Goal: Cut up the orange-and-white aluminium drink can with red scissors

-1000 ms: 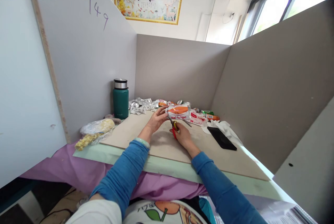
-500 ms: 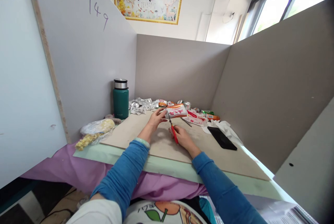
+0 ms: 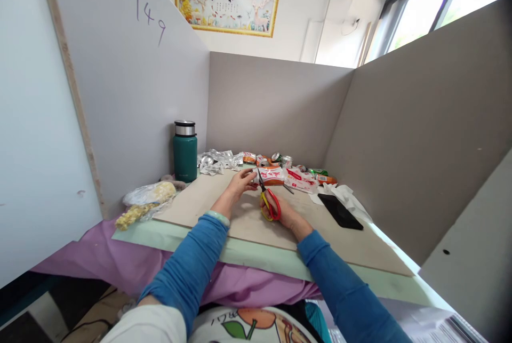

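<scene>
In my left hand (image 3: 242, 183) is the left end of a piece of aluminium can sheet (image 3: 272, 175), printed orange and white with red characters. My fingers pinch it above the board. My right hand (image 3: 280, 209) grips a pair of scissors (image 3: 272, 205) with red and yellow handles. Their dark blades point up and left and lie against the left end of the sheet, close to my left fingertips. I cannot make out whether the blades are parted.
Cut cans and scraps (image 3: 224, 159) line the back of the brown board (image 3: 200, 205). A green flask (image 3: 185, 156) stands at the left, behind a plastic bag (image 3: 150, 193). A black phone (image 3: 340, 212) and crumpled tissue (image 3: 348, 199) lie at the right. Grey partitions (image 3: 276, 103) surround the table.
The scissors have turned in my right hand, so both handle loops now show. The can sheet has tipped and sits a little lower. My left hand has barely moved.
</scene>
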The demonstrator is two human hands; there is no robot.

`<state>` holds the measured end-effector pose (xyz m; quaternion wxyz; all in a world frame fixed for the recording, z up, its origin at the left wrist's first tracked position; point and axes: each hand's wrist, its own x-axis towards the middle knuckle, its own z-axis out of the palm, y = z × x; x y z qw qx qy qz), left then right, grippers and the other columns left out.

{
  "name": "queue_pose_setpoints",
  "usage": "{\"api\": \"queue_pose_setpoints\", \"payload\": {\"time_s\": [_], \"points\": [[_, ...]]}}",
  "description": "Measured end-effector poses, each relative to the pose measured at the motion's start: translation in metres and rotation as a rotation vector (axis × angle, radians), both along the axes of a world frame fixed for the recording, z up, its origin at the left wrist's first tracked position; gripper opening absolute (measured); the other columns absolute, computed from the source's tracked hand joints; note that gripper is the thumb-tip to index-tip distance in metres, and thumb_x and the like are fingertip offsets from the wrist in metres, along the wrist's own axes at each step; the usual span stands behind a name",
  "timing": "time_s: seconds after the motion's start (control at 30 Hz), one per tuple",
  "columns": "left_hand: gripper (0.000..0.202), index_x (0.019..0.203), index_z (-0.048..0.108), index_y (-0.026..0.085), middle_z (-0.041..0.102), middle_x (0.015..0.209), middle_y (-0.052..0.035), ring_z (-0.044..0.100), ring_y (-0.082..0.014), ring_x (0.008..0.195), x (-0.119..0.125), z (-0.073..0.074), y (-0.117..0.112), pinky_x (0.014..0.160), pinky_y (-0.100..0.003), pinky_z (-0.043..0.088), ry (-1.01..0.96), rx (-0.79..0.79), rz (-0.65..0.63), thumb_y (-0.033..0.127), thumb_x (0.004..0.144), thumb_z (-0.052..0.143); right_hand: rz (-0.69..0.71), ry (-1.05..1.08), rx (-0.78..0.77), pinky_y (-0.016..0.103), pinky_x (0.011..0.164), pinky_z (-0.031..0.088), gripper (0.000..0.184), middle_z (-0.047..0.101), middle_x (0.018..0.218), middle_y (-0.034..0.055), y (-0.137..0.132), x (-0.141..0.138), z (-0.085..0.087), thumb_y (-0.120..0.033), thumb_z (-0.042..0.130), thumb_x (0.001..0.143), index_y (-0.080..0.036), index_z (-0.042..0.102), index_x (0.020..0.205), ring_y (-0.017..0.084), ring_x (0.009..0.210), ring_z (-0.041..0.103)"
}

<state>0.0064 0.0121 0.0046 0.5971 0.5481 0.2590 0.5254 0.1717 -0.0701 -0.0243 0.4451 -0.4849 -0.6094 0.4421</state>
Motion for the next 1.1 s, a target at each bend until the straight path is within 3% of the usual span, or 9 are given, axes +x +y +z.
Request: {"api": "queue_pose_setpoints", "payload": {"time_s": [0.1,0.2,0.43,0.63,0.8,0.9,1.1], "points": [[0.050,0.122,0.062,0.012,0.068,0.115,-0.0132,0.071,-0.0153,0.072,0.002,-0.002,0.003,0.069,-0.032,0.060,-0.026,0.050,0.044,0.032,0.081,0.083,-0.101,-0.086,0.086,0.028,0.050,0.035,0.051,0.056,0.059,-0.0001,0.005,0.001,-0.004,-0.071,0.064,0.084,-0.020,0.060,0.076,0.014,0.053,0.047],[0.051,0.121,0.062,0.013,0.067,0.117,-0.0136,0.071,-0.0171,0.080,0.004,-0.004,0.006,0.071,-0.032,0.061,-0.044,0.081,0.069,0.032,0.080,0.084,-0.140,-0.135,0.136,0.028,0.053,0.038,0.050,0.057,0.062,0.0003,0.007,0.002,-0.006,-0.069,0.065,0.083,-0.020,0.061,0.076,0.015,0.056,0.050],[0.054,0.118,0.062,0.014,0.065,0.122,-0.0147,0.070,-0.0203,0.092,0.004,-0.006,0.008,0.072,-0.033,0.062,-0.096,0.135,-0.008,0.038,0.076,0.086,0.084,0.057,-0.010,0.029,0.050,0.032,0.055,0.059,0.065,0.0015,-0.001,0.002,0.001,-0.075,0.061,0.084,-0.020,0.061,0.083,0.013,0.052,0.045],[0.056,0.117,0.063,0.014,0.068,0.115,-0.0126,0.069,-0.0178,0.087,0.003,-0.006,0.009,0.069,-0.030,0.059,-0.106,0.156,-0.041,0.042,0.075,0.086,0.111,-0.004,0.035,0.033,0.056,0.041,0.049,0.065,0.078,0.0072,-0.005,0.000,0.003,-0.068,0.054,0.091,-0.020,0.063,0.091,0.018,0.062,0.050],[0.058,0.117,0.062,0.014,0.065,0.118,-0.0123,0.069,-0.0172,0.085,0.005,-0.006,0.008,0.070,-0.031,0.061,-0.095,0.169,0.093,0.039,0.072,0.089,-0.098,-0.255,0.188,0.036,0.076,0.047,0.037,0.065,0.085,0.0049,0.002,0.002,-0.002,-0.060,0.055,0.090,-0.023,0.056,0.084,0.023,0.081,0.057],[0.059,0.118,0.061,0.015,0.064,0.116,-0.0109,0.070,-0.0170,0.086,0.005,-0.006,0.008,0.073,-0.032,0.062,-0.089,0.175,0.124,0.036,0.071,0.090,-0.211,-0.357,0.227,0.037,0.080,0.046,0.037,0.064,0.085,0.0047,0.003,0.004,-0.002,-0.059,0.057,0.088,-0.023,0.054,0.080,0.024,0.085,0.058],[0.055,0.114,0.060,0.013,0.065,0.118,-0.0134,0.070,-0.0156,0.075,0.002,-0.005,0.007,0.070,-0.035,0.061,-0.057,0.112,-0.039,0.042,0.076,0.086,0.040,-0.053,0.027,0.034,0.061,0.042,0.052,0.063,0.079,0.0055,-0.003,0.002,0.003,-0.072,0.053,0.088,-0.021,0.062,0.088,0.020,0.066,0.052]]}}
